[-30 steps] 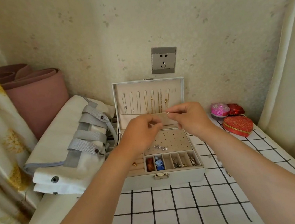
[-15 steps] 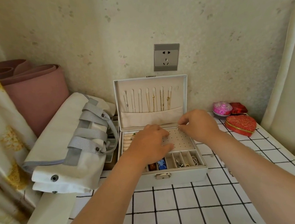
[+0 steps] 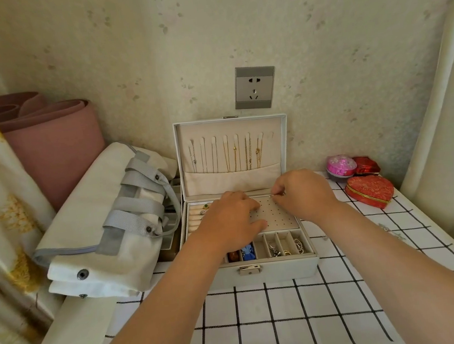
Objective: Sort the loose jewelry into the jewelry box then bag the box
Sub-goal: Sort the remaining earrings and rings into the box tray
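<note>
Both hands have dropped from lid height in the last second. Right hand [image 3: 304, 195] pinches a tiny silvery stud [image 3: 272, 194] over the earring panel [image 3: 278, 217], mid-frame inside the jewelry box [image 3: 275, 273]. Left hand [image 3: 231, 224] lies palm-down there, grip hidden. Stud probably being seated. Bag [image 3: 85, 237] unused, left.

Head view, forward-down, close above hands [image 3: 267, 209]

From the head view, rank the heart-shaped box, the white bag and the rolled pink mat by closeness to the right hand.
From the right hand, pinching a tiny stud:
1. Heart-shaped box, just to its right.
2. White bag, left, past the jewelry box.
3. Rolled pink mat, far left, behind the bag.
</note>
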Tool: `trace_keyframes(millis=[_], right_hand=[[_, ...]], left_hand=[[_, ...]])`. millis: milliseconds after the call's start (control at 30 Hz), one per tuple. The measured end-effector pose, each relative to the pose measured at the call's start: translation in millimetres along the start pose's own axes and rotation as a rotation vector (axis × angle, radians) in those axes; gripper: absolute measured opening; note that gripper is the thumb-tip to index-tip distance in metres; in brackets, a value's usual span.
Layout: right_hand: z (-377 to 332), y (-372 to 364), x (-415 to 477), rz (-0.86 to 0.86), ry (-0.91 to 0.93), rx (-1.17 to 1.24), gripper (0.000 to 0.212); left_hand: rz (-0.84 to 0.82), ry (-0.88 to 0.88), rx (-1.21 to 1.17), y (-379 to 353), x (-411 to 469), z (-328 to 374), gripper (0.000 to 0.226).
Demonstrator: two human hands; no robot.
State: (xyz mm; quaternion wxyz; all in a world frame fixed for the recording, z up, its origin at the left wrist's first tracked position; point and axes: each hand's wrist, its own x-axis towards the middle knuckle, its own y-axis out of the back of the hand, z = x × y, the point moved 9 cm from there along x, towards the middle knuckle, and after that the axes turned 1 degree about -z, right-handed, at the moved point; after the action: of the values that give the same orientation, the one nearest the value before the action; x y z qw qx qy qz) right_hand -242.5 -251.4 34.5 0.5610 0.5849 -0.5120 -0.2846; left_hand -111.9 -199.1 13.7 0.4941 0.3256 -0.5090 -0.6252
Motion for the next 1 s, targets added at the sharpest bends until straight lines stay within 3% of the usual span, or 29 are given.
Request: trace_keyframes(millis=[133, 267, 567, 700, 833, 1000], right_hand=[[2.1, -1.5, -0.7, -0.104, 0.013, 0.118, 0.019], [7.2, -4.2, 1.0, -0.102, -0.007, 0.177, 0.017], [8.0, -7.2, 3.0, -0.131, -0.019, 0.125, 0.007], [11.3, -9.3, 3.7, -0.131, -0.023, 0.187, 0.018], [8.4, -9.6, 2.0, -0.125, -0.004, 0.137, 0.009], [13.9, -5.0, -2.6, -0.128, -0.029, 0.266, 0.025]], left_hand=[[0.001, 0.005, -0.006, 0.7, 0.6, 1.8, 0.053], [-0.002, 0.01, -0.016, 1.1, 2.8, 6.2, 0.053], [-0.019, 0.016, -0.005, -4.0, 8.6, 15.3, 0.054], [-0.027, 0.023, -0.002, -5.3, 9.8, 16.1, 0.053], [-0.038, 0.027, 0.013, -5.8, 10.5, 16.5, 0.052], [-0.008, 0.033, 0.042, -0.3, 11.4, 23.4, 0.049]])
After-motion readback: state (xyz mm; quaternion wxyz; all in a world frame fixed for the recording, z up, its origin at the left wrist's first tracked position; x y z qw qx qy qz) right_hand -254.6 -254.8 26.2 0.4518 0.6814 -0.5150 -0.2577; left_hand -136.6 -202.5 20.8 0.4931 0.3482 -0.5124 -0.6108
